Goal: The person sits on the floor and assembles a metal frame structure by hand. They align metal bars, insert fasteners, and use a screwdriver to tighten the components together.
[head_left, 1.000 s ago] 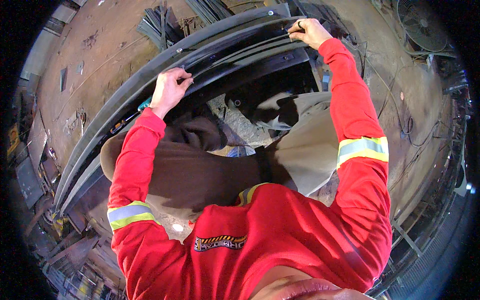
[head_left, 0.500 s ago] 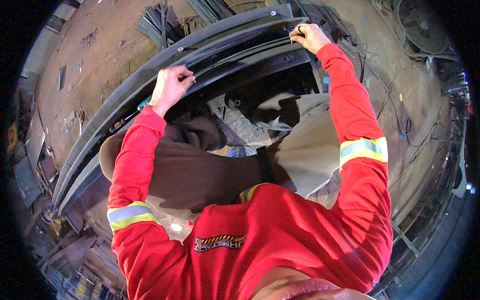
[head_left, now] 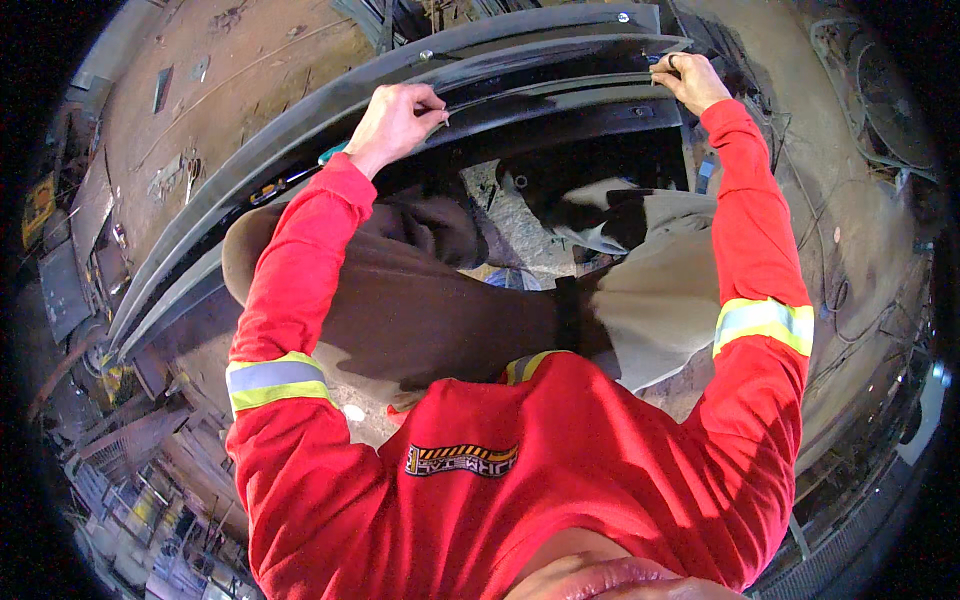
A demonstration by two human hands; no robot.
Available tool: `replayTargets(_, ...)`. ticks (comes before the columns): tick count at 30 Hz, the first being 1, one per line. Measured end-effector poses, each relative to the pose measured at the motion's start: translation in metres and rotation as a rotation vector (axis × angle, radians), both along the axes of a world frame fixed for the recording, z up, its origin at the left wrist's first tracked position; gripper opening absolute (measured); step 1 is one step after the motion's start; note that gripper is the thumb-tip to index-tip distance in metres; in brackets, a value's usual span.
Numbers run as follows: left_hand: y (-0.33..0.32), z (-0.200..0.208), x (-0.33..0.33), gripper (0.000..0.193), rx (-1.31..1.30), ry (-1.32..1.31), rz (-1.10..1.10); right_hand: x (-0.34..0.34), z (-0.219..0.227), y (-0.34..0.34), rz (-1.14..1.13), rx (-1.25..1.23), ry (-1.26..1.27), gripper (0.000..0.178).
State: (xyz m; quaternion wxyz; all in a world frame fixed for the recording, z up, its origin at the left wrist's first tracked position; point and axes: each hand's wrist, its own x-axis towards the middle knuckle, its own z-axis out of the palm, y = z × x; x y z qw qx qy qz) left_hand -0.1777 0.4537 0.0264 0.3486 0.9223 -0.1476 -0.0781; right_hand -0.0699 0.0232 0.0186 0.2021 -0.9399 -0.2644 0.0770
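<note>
The left hand's grip was drawn to a pinch, thumb against fingers, over the curved dark metal strips; the right hand pinched likewise near their right end. Whether either grip had hold of a small part could not be told. Round bright fasteners already sat in the outermost strip, while work where the hands met the metal seemed unfinished. A teal object showed beside the left wrist. No container could be made out.
</note>
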Motion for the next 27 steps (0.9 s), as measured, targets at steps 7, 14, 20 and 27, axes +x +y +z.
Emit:
replayTargets(7,0.001,0.001,0.0,0.015,0.019,0.02,-0.02,-0.002,0.0,0.002,-0.001,-0.025,0.007,0.017)
replayTargets(14,-0.002,-0.004,-0.001,0.015,0.027,-0.044,-0.051,-0.003,0.0,0.0,-0.008,-0.078,-0.008,0.016)
replayTargets(20,-0.003,-0.006,-0.004,0.014,0.083,-0.094,-0.083,-0.01,0.009,0.005,0.024,-0.105,0.055,0.027)
replayTargets(27,-0.005,-0.008,-0.014,0.019,0.094,-0.142,-0.099,-0.025,0.011,-0.003,0.202,-0.239,-0.032,0.05)
